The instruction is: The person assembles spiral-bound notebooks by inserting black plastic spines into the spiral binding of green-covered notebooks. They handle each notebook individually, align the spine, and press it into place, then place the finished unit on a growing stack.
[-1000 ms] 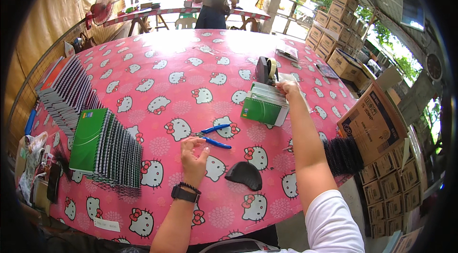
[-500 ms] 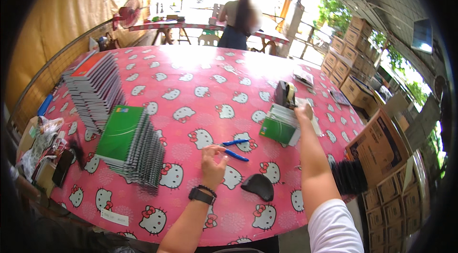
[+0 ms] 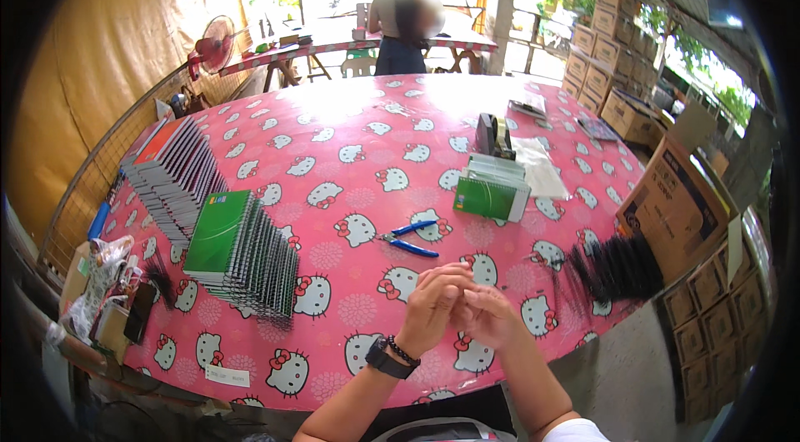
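Observation:
My left hand (image 3: 433, 302) and my right hand (image 3: 489, 317) meet above the near part of the table, fingers bent and pressed together. Whatever they may hold is hidden; the black curved pad seen earlier is out of sight. Just beyond them lie blue-handled cutting pliers (image 3: 410, 239), handles spread. Farther right, a small stack of green spiral notebooks (image 3: 487, 196) sits beside a black tape dispenser (image 3: 493, 137). To the left stands a tall, slanting stack of green spiral notebooks (image 3: 221, 234), with a stack of orange-topped notebooks (image 3: 171, 167) behind it.
The pink patterned tablecloth (image 3: 346, 254) covers the table. Black spiral coils (image 3: 621, 271) stand at the right edge by an open cardboard box (image 3: 679, 200). Plastic-wrapped odds and ends (image 3: 108, 275) crowd the left edge. Another person (image 3: 402, 21) stands at a far table.
My right hand has left the small notebook stack and come back to meet my left hand. My left hand has moved right, away from the pliers. The black pad no longer shows.

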A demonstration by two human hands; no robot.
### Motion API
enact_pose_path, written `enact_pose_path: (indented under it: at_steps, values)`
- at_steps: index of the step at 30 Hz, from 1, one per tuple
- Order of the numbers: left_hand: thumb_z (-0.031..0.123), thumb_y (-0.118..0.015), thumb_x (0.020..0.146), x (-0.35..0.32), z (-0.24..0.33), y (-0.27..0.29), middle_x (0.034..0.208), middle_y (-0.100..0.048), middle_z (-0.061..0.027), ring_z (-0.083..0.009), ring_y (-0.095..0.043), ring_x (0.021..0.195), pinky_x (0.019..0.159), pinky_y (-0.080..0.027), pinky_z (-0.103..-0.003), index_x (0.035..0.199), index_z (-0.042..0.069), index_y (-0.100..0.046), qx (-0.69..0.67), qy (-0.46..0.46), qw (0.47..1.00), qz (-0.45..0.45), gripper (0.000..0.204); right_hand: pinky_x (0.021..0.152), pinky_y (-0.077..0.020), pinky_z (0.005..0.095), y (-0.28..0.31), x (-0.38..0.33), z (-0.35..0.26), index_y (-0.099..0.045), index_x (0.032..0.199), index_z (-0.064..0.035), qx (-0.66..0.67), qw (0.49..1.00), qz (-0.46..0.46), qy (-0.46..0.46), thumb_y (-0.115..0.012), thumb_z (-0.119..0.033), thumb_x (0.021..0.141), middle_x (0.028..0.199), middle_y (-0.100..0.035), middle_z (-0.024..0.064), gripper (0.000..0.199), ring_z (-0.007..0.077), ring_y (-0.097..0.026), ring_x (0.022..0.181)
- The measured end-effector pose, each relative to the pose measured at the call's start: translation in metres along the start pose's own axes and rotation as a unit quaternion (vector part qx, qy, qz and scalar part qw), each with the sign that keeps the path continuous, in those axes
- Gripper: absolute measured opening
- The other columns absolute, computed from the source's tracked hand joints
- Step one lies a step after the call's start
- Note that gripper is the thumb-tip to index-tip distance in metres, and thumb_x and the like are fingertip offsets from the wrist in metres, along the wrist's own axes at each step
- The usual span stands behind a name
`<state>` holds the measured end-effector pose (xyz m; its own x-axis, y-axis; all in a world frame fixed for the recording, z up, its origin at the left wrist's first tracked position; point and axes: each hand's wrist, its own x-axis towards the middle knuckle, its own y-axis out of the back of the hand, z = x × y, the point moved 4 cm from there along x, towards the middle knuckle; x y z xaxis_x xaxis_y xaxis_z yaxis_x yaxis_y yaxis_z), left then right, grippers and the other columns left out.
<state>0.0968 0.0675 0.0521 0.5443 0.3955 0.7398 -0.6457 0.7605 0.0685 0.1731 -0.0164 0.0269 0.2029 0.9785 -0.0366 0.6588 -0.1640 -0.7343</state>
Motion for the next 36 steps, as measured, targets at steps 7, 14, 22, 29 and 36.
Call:
enact_pose_path:
  at_steps: [7,14,22,29,36]
  values:
    - [0.033,-0.038,0.103,-0.029,0.012,-0.010,0.065,-0.051,-0.0086,-0.0212,-0.056,0.069,0.068,-0.047,-0.032,0.074,0.005,-0.042,-0.344,0.245,0.902,0.088,0.040,0.035,-0.0320,0.0205,-0.011,-0.025,0.068,-0.051,0.099,-0.0060,0.357,0.914,-0.165,-0.097,-0.049,-0.017,0.096,0.058,-0.048,0.0010,0.012,0.0073,-0.041,0.038]
    - [0.036,-0.036,0.102,-0.043,0.012,-0.018,0.053,-0.033,-0.0007,-0.0138,-0.036,0.055,0.056,-0.029,-0.029,0.056,0.012,-0.028,-0.340,0.284,0.897,0.016,0.053,0.039,-0.0343,0.0224,0.000,-0.039,0.067,-0.054,0.092,-0.0033,0.245,0.944,-0.205,-0.077,-0.052,-0.017,0.095,0.059,-0.052,0.0030,0.015,0.0081,-0.045,0.042]
    - [0.045,-0.041,0.099,-0.045,-0.017,0.057,0.145,-0.040,-0.0025,-0.0156,-0.038,0.125,0.098,-0.035,-0.034,0.141,0.008,-0.039,-0.230,0.273,0.929,0.094,0.057,0.072,-0.0500,0.0324,0.063,0.017,-0.107,-0.068,0.105,-0.0053,-0.668,0.653,0.189,0.303,-0.073,-0.012,0.075,0.084,-0.065,0.0080,0.031,0.0213,-0.061,0.080]
    - [0.026,-0.053,0.096,-0.077,-0.016,0.074,0.124,-0.056,-0.0046,-0.0129,-0.052,0.109,0.091,-0.041,-0.029,0.127,0.002,-0.051,-0.167,0.336,0.909,0.184,0.039,0.090,-0.0407,0.0438,0.153,0.124,-0.170,-0.066,0.104,-0.0129,-0.852,0.321,0.306,0.277,-0.076,-0.021,0.073,0.104,-0.063,0.0043,0.033,0.0234,-0.055,0.108]
    - [0.011,-0.069,0.083,-0.060,0.009,0.074,0.122,-0.055,-0.0058,-0.0145,-0.049,0.114,0.092,-0.040,-0.026,0.122,0.003,-0.053,0.024,0.247,0.938,0.240,0.043,0.073,-0.0462,0.0403,0.090,0.101,-0.172,-0.060,0.082,-0.0053,-0.773,0.476,0.205,0.367,-0.070,-0.007,0.069,0.081,-0.065,0.0125,0.016,0.0301,-0.064,0.081]
